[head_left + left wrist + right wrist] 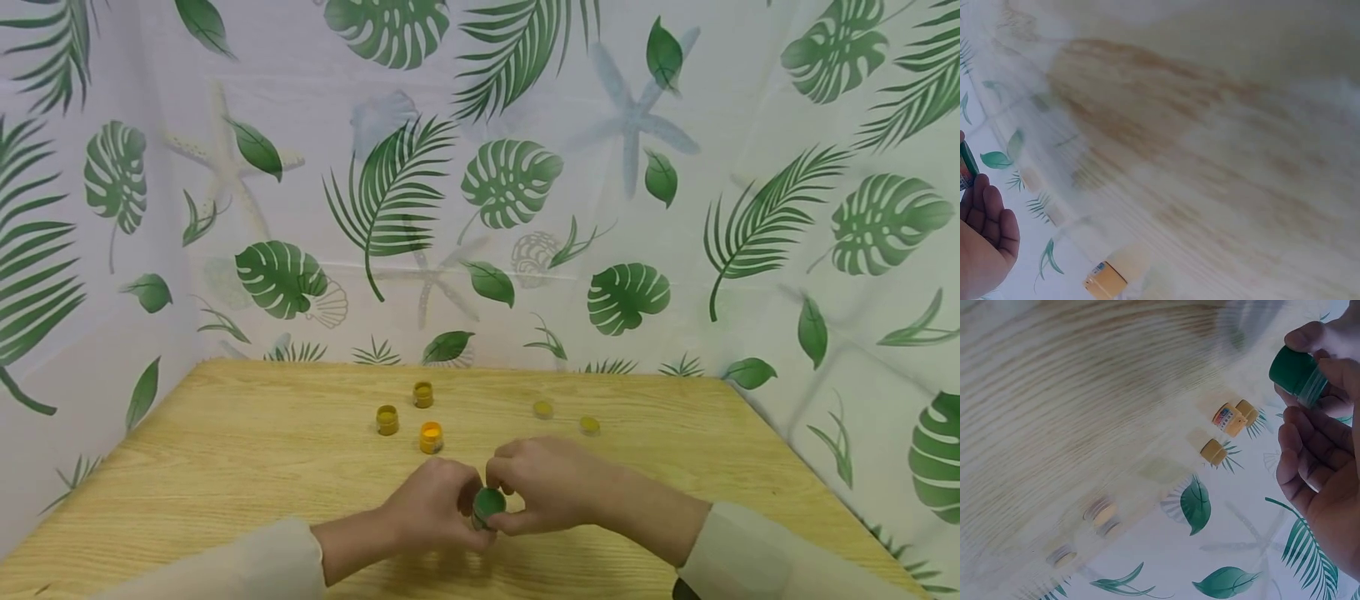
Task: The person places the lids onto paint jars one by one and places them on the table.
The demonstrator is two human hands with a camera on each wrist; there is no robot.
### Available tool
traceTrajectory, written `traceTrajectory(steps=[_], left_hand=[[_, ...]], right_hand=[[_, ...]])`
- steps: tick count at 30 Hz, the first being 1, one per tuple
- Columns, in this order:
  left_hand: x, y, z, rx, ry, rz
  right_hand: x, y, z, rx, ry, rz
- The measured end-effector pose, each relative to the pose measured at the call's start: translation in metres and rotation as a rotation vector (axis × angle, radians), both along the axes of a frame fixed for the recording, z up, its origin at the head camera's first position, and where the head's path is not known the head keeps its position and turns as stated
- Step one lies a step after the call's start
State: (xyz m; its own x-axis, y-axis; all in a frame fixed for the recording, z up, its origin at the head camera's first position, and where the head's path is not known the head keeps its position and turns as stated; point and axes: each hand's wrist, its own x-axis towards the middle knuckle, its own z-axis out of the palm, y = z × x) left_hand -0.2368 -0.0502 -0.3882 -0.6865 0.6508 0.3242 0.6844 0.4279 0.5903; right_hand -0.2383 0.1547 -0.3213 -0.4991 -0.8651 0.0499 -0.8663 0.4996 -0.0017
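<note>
A small green paint jar point(489, 503) is held between both hands over the front middle of the table. My left hand point(435, 504) grips its body from the left; in the right wrist view, the left thumb point(1305, 337) lies against the green jar point(1290, 367). With thumb and curled fingers, my right hand point(551, 483) pinches the clear lid point(1314, 389) at the jar's end. Whether the lid is loose, I cannot tell. The left wrist view catches only the labelled side and green edge of the jar point(967, 164) beside the left fingers point(994, 215).
Beyond the hands stand three uncovered paint jars: an orange one point(431, 437), a mustard one point(387, 420) and another mustard one point(423, 395). Yellowish lids point(543, 409) lie at the back right of the wooden table point(262, 450). A leaf-print sheet point(510, 317) surrounds it.
</note>
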Motion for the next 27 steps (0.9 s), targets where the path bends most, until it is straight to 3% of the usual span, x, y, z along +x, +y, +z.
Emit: traceTrajectory(steps=[5, 12, 23, 27], left_hand=[[0.0, 0.002, -0.001, -0.011, 0.051, -0.026], [-0.001, 0.005, 0.0, -0.064, 0.106, -0.02], [0.005, 0.011, 0.001, -0.106, 0.176, 0.066], [0.005, 0.013, -0.001, -0.114, 0.289, 0.042]], right_hand=[[0.001, -0.003, 0.002, 0.017, -0.067, 0.0], [0.001, -0.004, 0.0, 0.005, -0.067, -0.006], [0.001, -0.007, -0.011, -0.024, 0.089, -0.07], [0.001, -0.008, -0.017, -0.044, 0.156, -0.06]])
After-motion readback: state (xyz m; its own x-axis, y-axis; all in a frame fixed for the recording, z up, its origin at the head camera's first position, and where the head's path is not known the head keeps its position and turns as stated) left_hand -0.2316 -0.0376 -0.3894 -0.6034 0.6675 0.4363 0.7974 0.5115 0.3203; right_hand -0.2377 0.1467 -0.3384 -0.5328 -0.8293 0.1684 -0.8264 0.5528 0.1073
